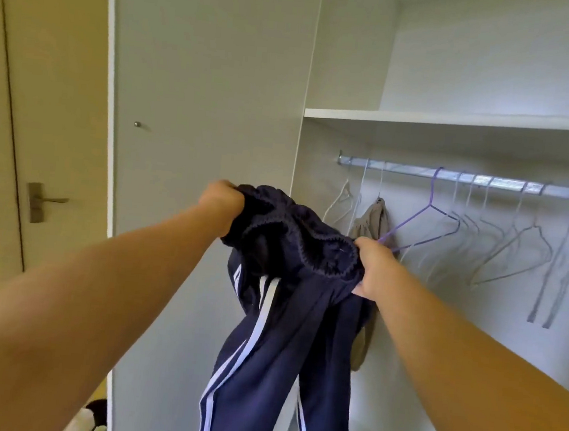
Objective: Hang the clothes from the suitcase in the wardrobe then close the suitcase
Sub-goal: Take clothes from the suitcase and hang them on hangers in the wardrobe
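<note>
Left hand (222, 203), right hand (374, 271): fingers curled on navy trousers (281, 352) waistband ends; purple hanger (431, 193) just beside right

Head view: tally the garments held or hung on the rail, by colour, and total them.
Navy with white stripes: 1, the track pants, gripped at the waistband by the left hand and the right hand.
Tan: 1, the tan garment hanging from the rail.
Total: 2
</note>
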Action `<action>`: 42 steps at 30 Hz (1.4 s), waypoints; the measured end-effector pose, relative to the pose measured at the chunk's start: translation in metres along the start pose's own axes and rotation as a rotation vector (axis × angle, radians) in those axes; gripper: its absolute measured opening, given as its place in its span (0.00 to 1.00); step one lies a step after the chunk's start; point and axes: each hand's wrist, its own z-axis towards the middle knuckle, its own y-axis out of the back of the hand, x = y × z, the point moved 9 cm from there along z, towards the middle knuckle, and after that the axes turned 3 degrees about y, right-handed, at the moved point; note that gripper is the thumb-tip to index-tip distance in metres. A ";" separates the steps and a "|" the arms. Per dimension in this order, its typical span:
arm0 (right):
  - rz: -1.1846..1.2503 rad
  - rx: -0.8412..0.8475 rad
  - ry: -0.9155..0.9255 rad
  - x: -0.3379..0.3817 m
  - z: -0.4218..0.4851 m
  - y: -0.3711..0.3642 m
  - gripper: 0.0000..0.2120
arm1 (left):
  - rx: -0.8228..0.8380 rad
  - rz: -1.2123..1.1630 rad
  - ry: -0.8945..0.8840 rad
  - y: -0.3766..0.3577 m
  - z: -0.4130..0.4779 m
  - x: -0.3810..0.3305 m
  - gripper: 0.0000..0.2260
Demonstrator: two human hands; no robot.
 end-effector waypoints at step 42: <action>-0.747 -0.178 0.293 0.076 0.252 -0.067 0.27 | 0.681 -0.295 0.310 -0.260 0.204 -0.021 0.15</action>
